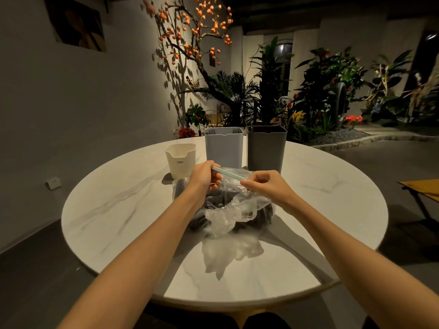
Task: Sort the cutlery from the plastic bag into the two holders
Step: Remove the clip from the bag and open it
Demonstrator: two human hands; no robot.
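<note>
plastic bag [228, 210]: dark contents blurred through crumpled film, pieces not tellable | pale green stick [229, 174]: both ends hidden inside left hand [204, 176] and right hand [266, 184] | light grey holder [224, 148]: contents hidden by its wall | wooden table [420, 188], far right: cut by edge

Table [332, 186] white w/ grey marble veins; cup [180, 160] cream; holders: light grey [224, 148] & dark grey [266, 150]; stick [229, 174] pale mint; bag [228, 210] clear.
</note>
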